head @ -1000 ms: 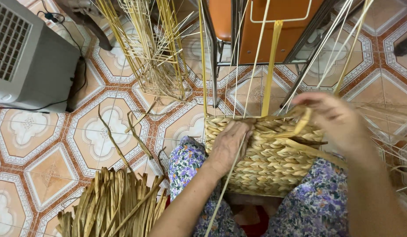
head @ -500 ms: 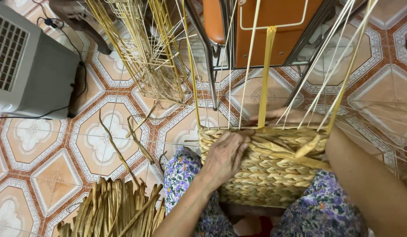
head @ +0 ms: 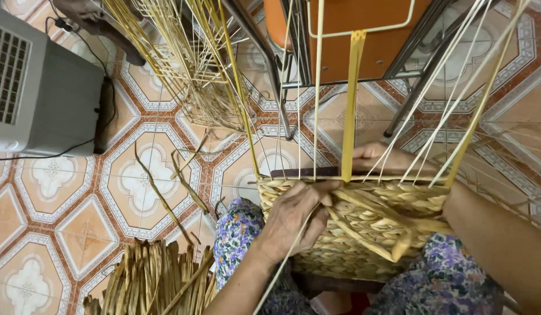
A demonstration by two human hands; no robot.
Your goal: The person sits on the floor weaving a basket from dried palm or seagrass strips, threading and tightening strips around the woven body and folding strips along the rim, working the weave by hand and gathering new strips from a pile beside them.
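Most woven: your basket (head: 364, 233) wall is standing finished up to the rim
Left hand (head: 294, 219): fingers are pinching a strand (head: 364, 236)
Right hand (head: 381, 160): grip's hidden, can't tell
Left: upright stakes (head: 349, 105) are waiting unwoven

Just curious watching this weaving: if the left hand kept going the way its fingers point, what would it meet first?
Probably the flat yellow strip standing at the woven basket rim beside the left hand; depth is unclear.
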